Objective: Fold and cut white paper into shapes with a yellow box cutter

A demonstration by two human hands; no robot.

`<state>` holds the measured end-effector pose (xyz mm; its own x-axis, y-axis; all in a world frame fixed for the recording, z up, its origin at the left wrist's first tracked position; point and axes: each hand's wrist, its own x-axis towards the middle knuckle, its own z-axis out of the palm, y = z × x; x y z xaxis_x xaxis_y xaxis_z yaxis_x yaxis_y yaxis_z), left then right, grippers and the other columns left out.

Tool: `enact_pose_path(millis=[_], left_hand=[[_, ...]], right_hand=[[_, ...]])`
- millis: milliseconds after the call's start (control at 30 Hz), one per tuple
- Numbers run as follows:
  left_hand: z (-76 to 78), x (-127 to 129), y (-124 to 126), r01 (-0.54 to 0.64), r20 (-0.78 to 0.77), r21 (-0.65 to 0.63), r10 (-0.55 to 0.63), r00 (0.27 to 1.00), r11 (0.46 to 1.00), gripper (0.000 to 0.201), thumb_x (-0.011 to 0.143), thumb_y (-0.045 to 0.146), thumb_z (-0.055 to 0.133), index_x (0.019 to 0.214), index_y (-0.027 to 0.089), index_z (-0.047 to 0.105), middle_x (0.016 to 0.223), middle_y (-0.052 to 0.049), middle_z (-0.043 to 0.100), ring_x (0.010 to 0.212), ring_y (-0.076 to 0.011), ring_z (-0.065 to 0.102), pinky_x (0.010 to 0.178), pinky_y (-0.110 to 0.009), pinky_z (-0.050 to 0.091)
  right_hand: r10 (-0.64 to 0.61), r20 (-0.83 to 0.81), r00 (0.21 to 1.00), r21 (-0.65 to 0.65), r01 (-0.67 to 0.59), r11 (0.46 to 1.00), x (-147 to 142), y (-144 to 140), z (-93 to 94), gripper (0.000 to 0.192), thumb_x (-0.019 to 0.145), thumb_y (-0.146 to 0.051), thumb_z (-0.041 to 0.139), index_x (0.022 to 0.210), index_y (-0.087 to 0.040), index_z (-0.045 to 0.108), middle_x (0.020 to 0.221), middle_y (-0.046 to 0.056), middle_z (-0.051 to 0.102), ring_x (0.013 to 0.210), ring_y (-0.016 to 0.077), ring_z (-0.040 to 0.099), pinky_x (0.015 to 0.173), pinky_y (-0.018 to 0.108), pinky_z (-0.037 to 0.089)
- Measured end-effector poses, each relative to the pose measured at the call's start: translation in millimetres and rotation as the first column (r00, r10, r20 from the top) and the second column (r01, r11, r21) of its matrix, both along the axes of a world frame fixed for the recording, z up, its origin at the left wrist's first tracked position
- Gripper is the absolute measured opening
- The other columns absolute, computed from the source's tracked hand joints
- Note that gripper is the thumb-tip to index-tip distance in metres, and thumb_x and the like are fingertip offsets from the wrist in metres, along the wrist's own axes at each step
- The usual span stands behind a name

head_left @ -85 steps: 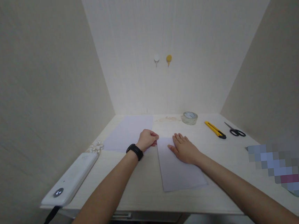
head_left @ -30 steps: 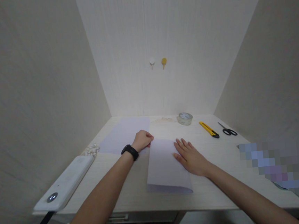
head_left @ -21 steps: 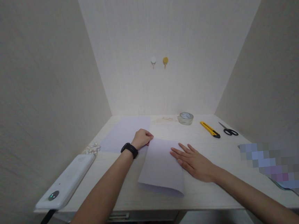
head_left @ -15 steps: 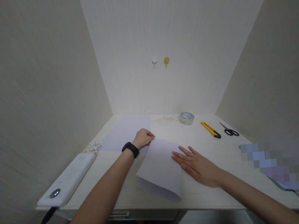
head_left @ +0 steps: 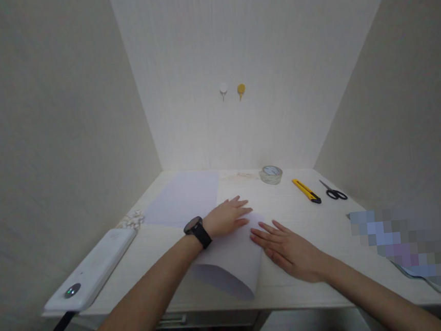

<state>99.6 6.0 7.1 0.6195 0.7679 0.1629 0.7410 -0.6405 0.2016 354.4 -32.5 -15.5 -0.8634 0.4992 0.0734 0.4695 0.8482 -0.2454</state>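
A sheet of white paper (head_left: 233,265), bent over on itself, lies in front of me with its near edge bowed up off the table. Across its far part rests my left hand (head_left: 227,217), fingers stretched out to the right, a black watch (head_left: 198,231) on the wrist. My right hand (head_left: 291,249) lies flat with fingers spread, its fingertips touching the paper's right edge. Neither hand grasps anything. Part of the paper is hidden under the left hand and forearm.
Another white sheet (head_left: 182,197) lies flat at the back left. A white device (head_left: 92,269) with a black strap is at the left edge. Toward the back right are a tape roll (head_left: 271,175), a yellow utility knife (head_left: 305,191) and scissors (head_left: 334,192). A blurred-out object (head_left: 399,247) lies far right.
My left hand has let go of the paper's far left corner, opened and moved right onto the paper. The right hand stays at the right edge. The view has shifted slightly.
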Motion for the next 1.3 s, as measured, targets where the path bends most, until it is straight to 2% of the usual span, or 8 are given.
enact_pose_path(millis=[100, 333, 533, 667, 800, 933, 1200, 1300], left_hand=[[-12.1, 4.4, -7.9, 0.122, -0.117, -0.030, -0.125, 0.985, 0.992, 0.046, 0.102, 0.040, 0.034, 0.144, 0.026, 0.045, 0.155, -0.010, 0.037, 0.144, -0.0345, 0.028, 0.111, -0.060, 0.027], [-27.6, -7.6, -16.2, 0.114, -0.111, 0.047, -0.108, 0.988, 0.992, 0.052, 0.103, 0.043, 0.026, 0.151, 0.024, 0.033, 0.157, -0.008, 0.033, 0.147, -0.0287, 0.024, 0.117, -0.052, 0.018], [-27.2, -5.3, -18.4, 0.096, -0.101, 0.060, -0.089, 0.991, 0.994, 0.052, 0.103, 0.043, 0.027, 0.152, 0.026, 0.032, 0.157, -0.006, 0.033, 0.146, -0.0264, 0.026, 0.118, -0.049, 0.018], [-26.5, -4.1, -19.9, 0.079, -0.096, 0.058, -0.073, 0.993, 0.995, 0.051, 0.103, 0.043, 0.028, 0.151, 0.026, 0.034, 0.156, -0.006, 0.035, 0.146, -0.0275, 0.027, 0.117, -0.050, 0.019], [-28.0, -5.3, -19.3, 0.081, -0.098, 0.064, -0.075, 0.992, 0.995, 0.052, 0.103, 0.043, 0.026, 0.150, 0.024, 0.036, 0.156, -0.006, 0.034, 0.146, -0.0276, 0.026, 0.118, -0.049, 0.018], [-29.6, -6.6, -18.4, 0.086, -0.104, 0.065, -0.079, 0.991, 0.994, 0.052, 0.103, 0.043, 0.024, 0.151, 0.025, 0.034, 0.157, -0.006, 0.033, 0.146, -0.0264, 0.025, 0.118, -0.047, 0.017], [-21.7, 10.4, -15.2, -0.159, -0.125, 0.103, 0.171, 0.977, 0.982, 0.051, 0.101, 0.038, 0.030, 0.146, 0.017, 0.042, 0.154, -0.012, 0.038, 0.143, -0.0335, 0.030, 0.115, -0.054, 0.023], [-20.4, 19.1, -7.0, -0.087, -0.121, 0.127, 0.102, 0.987, 0.988, 0.048, 0.099, 0.033, 0.034, 0.144, 0.020, 0.045, 0.154, -0.009, 0.039, 0.144, -0.0325, 0.028, 0.115, -0.055, 0.022]], right_hand=[[-0.001, 0.007, 1.000, 0.009, 0.001, 1.000, -0.9, -0.8, 0.7, 0.051, 0.102, -0.035, 0.027, 0.153, -0.030, 0.028, 0.158, 0.002, 0.031, 0.149, 0.0248, 0.018, 0.120, 0.055, 0.012], [-0.086, 0.000, 0.996, 0.009, 0.086, 0.996, 0.5, 6.1, -4.2, 0.053, 0.103, -0.037, 0.024, 0.154, -0.023, 0.025, 0.158, 0.005, 0.028, 0.147, 0.0212, 0.024, 0.121, 0.050, 0.014], [-0.253, 0.030, 0.967, 0.110, 0.249, 0.962, 0.9, 32.6, -8.0, 0.051, 0.102, -0.037, 0.025, 0.151, -0.026, 0.033, 0.154, 0.006, 0.037, 0.146, 0.0283, 0.028, 0.116, 0.061, 0.019], [-0.200, 0.018, 0.980, 0.146, 0.196, 0.970, -0.8, 24.1, -4.8, 0.050, 0.101, -0.034, 0.027, 0.150, -0.025, 0.037, 0.153, 0.004, 0.039, 0.147, 0.0297, 0.022, 0.118, 0.060, 0.017], [-0.070, 0.042, 0.997, 0.061, 0.067, 0.996, 2.2, -6.4, 0.1, 0.051, 0.102, -0.031, 0.025, 0.151, -0.024, 0.034, 0.155, 0.002, 0.035, 0.149, 0.0250, 0.018, 0.121, 0.053, 0.013], [-0.037, 0.035, 0.999, 0.000, 0.037, 0.999, 6.3, -25.0, 2.1, 0.051, 0.102, -0.031, 0.025, 0.152, -0.025, 0.031, 0.157, 0.001, 0.033, 0.150, 0.0239, 0.014, 0.122, 0.052, 0.010], [-0.128, 0.036, 0.991, 0.041, 0.127, 0.991, 9.3, 14.1, 1.9, 0.049, 0.102, -0.033, 0.026, 0.148, -0.025, 0.041, 0.152, 0.000, 0.041, 0.148, 0.0283, 0.021, 0.120, 0.056, 0.017], [-0.111, 0.009, 0.994, 0.061, 0.110, 0.992, 9.8, 22.0, -2.1, 0.048, 0.101, -0.030, 0.029, 0.148, -0.025, 0.042, 0.152, 0.002, 0.042, 0.147, 0.0285, 0.024, 0.119, 0.056, 0.020]])
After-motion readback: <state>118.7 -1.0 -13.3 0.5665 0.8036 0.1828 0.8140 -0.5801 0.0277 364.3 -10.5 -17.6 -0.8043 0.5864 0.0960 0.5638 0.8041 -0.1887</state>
